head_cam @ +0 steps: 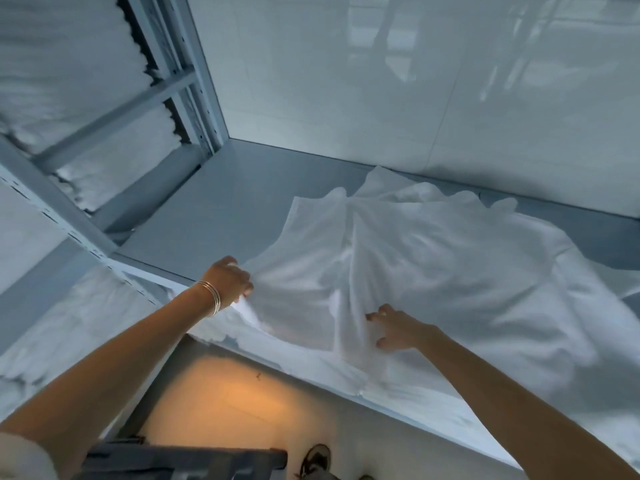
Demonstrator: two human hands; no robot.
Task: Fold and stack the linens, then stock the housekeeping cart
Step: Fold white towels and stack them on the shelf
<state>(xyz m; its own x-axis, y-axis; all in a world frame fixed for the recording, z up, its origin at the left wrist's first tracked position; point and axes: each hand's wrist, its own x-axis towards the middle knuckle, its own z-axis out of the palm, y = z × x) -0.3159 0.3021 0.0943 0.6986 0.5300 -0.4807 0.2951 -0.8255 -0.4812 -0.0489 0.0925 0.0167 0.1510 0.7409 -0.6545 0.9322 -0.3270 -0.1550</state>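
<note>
Folding step: your left hand (pixel 230 280) pinches white sheet (pixel 433 271) edge at 9 o'clock; right hand (pixel 398 329) rests open on it (desk (pixel 214 206) centre). Next: square corners.

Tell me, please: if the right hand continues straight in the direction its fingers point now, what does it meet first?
The right hand points up-left over the crumpled white cotton sheet on the grey table. It would probably first meet the raised fold of that sheet just ahead of its fingertips, though depth is unclear.
</note>
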